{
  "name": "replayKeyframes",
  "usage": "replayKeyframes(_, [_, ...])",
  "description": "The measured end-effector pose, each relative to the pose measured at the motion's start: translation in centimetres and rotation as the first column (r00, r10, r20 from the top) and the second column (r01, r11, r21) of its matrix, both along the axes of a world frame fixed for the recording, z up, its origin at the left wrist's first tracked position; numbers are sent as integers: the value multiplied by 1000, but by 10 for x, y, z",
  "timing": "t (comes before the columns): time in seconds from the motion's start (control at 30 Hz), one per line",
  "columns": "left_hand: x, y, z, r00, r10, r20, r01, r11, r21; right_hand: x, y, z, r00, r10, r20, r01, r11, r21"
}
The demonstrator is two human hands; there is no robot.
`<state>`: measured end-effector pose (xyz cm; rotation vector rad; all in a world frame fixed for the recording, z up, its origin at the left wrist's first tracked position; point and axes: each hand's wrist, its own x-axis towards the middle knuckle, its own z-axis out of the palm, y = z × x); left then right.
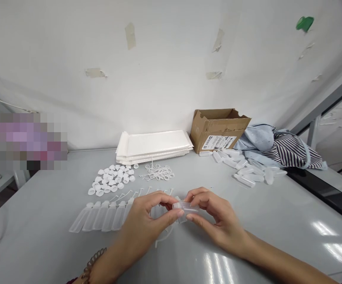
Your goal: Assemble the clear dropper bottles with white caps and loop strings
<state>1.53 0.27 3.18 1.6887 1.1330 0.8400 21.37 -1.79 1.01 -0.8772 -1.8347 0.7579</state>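
Near the table's (277,221) front edge, both hands are pinching one clear tube (185,206). Left hand (147,225) is gripping its cap end, right hand (215,217) its body.

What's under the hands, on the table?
A row of clear tubes runs under the left hand, which hides its right end. Both hands pinch one small tube; the right hand hides whatever lies beneath.

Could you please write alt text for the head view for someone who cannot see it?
The left hand and right hand hold a small clear tube above a grey table. Nearby lie a row of tubes, white caps, stacked white sheets and a cardboard box.
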Motion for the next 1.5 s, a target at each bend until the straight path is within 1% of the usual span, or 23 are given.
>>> replayKeyframes(0.1, [3,-1,-3,999,24,37,-19,992,-123,2,0,-2,992,11,126,-30,987,156])
replayKeyframes(0.2, [4,-2,-3,996,11,84,5,982,-188,4,-1,-6,972,78,220,-120,976,184])
replayKeyframes(0.27, [5,-2,-1,995,3,100,17,980,-198,4,-2,-7,966,121,228,-160,973,165])
replayKeyframes(0.33, [6,-2,0,995,3,104,18,979,-201,3,-3,-5,975,129,180,-155,978,139])
replayKeyframes(0.37, [5,-2,1,994,-3,106,23,981,-191,2,-4,-3,982,129,136,-143,985,93])
replayKeyframes(0.4, [5,-2,2,994,-11,106,29,985,-170,1,-3,-1,989,128,74,-129,992,10])
replayKeyframes(0.43, [5,-2,2,995,-12,100,26,991,-135,0,-3,2,992,126,-8,-127,986,-107])
replayKeyframes(0.47, [5,-2,3,996,-6,85,14,996,-87,0,-3,5,987,118,-106,-141,960,-242])
replayKeyframes(0.5, [4,-3,2,998,11,60,-10,1000,-21,-1,-2,8,971,107,-214,-182,910,-373])
replayKeyframes(0.53, [4,-4,1,999,33,26,-35,998,57,-1,-1,11,942,94,-323,-247,844,-476])
replayKeyframes(0.57, [4,-5,0,999,51,-14,-49,988,145,-2,0,12,904,77,-421,-319,776,-544])
replayKeyframes(0.6, [4,-6,-2,997,57,-54,-43,970,238,-2,1,13,863,57,-503,-386,717,-580])
replayKeyframes(0.67, [5,-10,-8,992,40,-117,11,912,409,-2,2,13,790,20,-613,-486,628,-608])
replayKeyframes(0.77, [10,-14,-17,985,23,-169,77,827,557,-2,3,11,726,-41,-687,-563,538,-627])
replayKeyframes(0.83, [13,-17,-22,981,40,-190,85,793,603,-3,2,10,698,-71,-713,-594,499,-631])
replayKeyframes(0.93, [17,-18,-25,979,78,-191,69,748,660,-4,3,7,666,-91,-740,-627,469,-622])
replayKeyframes(1.03, [20,-18,-26,980,100,-173,53,706,707,-4,4,5,645,-82,-760,-651,461,-602])
replayKeyframes(1.1, [22,-17,-26,980,103,-167,50,691,721,-4,5,3,644,-68,-762,-655,465,-595])
replayKeyframes(1.23, [22,-17,-25,976,121,-182,60,655,754,-4,7,1,678,-4,-735,-633,505,-587])
replayKeyframes(1.3, [21,-17,-24,972,114,-203,85,638,765,-3,8,1,715,27,-699,-601,534,-595])
replayKeyframes(1.37, [19,-16,-25,971,100,-219,107,637,763,-3,8,2,758,55,-650,-556,576,-599])
replayKeyframes(1.43, [19,-16,-26,971,83,-224,119,647,753,-2,9,3,803,67,-592,-492,635,-595])
replayKeyframes(1.5, [19,-15,-27,972,65,-226,126,668,733,-2,9,4,852,47,-522,-406,689,-600])
